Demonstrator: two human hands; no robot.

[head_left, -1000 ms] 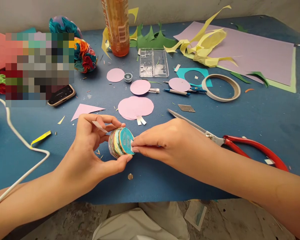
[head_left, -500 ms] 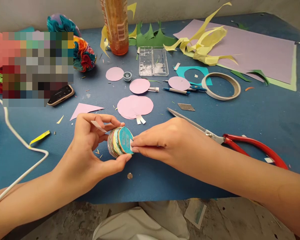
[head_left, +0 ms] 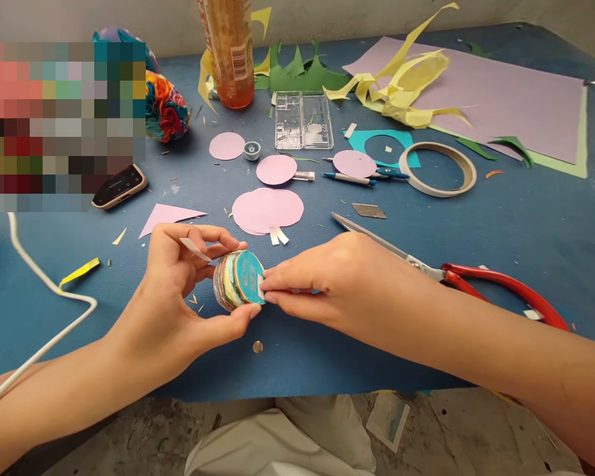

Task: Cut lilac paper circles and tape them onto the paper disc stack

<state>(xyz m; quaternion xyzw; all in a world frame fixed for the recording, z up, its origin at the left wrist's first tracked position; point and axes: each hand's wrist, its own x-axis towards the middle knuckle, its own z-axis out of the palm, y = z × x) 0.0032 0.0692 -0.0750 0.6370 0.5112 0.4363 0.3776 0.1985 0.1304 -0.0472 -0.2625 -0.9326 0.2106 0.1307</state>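
My left hand [head_left: 183, 301] is closed around a thick stack of round paper discs [head_left: 228, 281], thumb below and fingers behind. The stack is tilted, its teal top disc facing right and up, with greyish strips of double-sided tape stuck on it. A white paper strip [head_left: 194, 249] clings to my left fingers. At the teal disc's right edge, my right hand [head_left: 322, 281] pinches a small white strip of tape [head_left: 260, 285] against the disc; its fingertips partly cover the strip. Several pink paper circles [head_left: 268, 208] lie just beyond, two white strips [head_left: 278, 235] beside them.
Red-handled scissors [head_left: 426, 271] lie partly under my right forearm. A small coin-like disc [head_left: 258, 347] sits near the table's front edge. Farther back are a tape roll [head_left: 473, 173], a blade [head_left: 369, 211], a clear plastic case [head_left: 303, 120], an orange bottle [head_left: 231, 59] and a phone [head_left: 121, 188].
A small gap now shows between my right thumb and fingers behind the pinched tips. Both hands and the stack otherwise stay in place.
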